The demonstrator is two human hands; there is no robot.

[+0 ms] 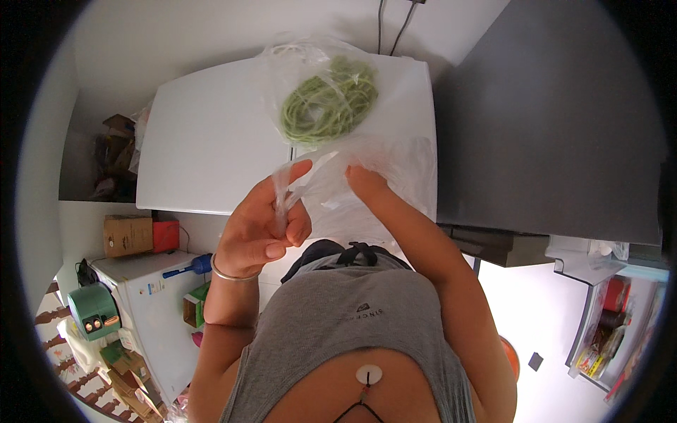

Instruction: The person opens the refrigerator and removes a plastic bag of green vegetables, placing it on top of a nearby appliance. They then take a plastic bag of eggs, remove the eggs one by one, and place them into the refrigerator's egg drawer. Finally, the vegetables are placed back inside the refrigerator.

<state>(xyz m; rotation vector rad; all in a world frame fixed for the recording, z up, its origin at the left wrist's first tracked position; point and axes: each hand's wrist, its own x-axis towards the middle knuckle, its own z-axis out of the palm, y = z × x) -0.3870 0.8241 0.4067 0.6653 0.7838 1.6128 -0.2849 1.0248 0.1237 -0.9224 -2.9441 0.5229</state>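
A thin clear plastic bag (338,211) hangs before my torso. My left hand (264,222) grips it, with a twisted strip of its film looped round the fingers. My right hand (366,181) reaches into the film to the right, bent at the wrist; its fingertips are partly hidden, and whether it holds anything does not show. Just beyond lies a coil of long green beans (330,100) inside a second clear bag (296,55), resting on the white top (211,137) of what looks like a chest freezer.
A large dark grey refrigerator (550,132) stands at the right, an open door with filled shelves (603,328) below it. At the left, a white cabinet-like appliance (164,312) carries a cardboard box (128,235). A green air fryer (94,312) is beside it. Two cables (402,29) run down the back wall.
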